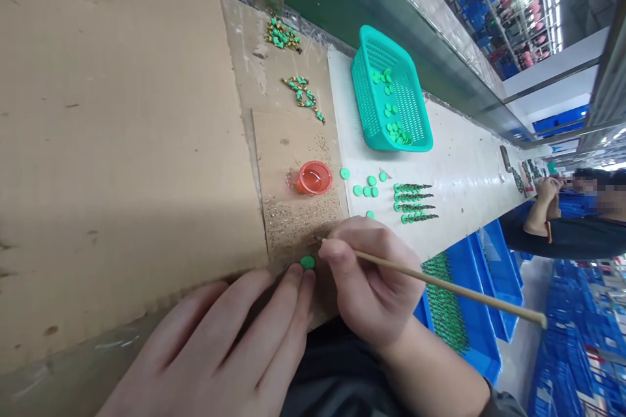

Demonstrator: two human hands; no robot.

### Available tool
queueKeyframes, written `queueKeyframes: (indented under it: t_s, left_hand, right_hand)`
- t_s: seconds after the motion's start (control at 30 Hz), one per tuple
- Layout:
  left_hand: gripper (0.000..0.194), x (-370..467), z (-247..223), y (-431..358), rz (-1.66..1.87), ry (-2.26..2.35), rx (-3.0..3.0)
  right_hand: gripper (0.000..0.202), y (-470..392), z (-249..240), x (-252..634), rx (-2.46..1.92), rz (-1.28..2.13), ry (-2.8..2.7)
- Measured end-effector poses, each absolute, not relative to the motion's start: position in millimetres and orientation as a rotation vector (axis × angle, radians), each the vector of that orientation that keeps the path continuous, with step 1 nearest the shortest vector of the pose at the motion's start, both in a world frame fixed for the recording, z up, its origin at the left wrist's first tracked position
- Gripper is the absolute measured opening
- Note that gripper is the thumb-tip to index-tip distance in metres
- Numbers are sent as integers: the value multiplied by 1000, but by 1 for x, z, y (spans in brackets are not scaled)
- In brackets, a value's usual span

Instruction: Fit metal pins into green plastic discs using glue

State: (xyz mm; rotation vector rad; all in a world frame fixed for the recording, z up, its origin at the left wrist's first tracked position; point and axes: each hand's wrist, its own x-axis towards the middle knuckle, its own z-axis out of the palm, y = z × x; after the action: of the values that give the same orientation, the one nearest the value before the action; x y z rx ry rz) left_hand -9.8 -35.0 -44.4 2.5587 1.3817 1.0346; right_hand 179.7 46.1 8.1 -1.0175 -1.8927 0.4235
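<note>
My left hand rests at the near edge of the bench, its fingertips closed on a small green disc. In my right hand is a thin wooden stick, pinched between thumb and fingers. The stick's tip is just beside the disc; my fingers partly hide it. Ahead of my hands stands a small red cup with shiny liquid inside. Tiny grains lie scattered on the cardboard around the cup. Several loose green discs lie on the white surface to its right.
A teal basket holding green discs stands at the back. Small green and yellow pieces are heaped at the back left. Rows of green pieces with dark twisted ends lie right. Blue bins stand below; a co-worker sits further along.
</note>
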Motion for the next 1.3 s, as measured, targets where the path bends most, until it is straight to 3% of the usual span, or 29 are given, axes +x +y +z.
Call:
queueKeyframes:
  t_s: [1.3]
  left_hand:
    - [44,-15,-45,-42,925,1312,2593]
  right_hand:
    - [8,22,-1,189,-1010,520,-1888]
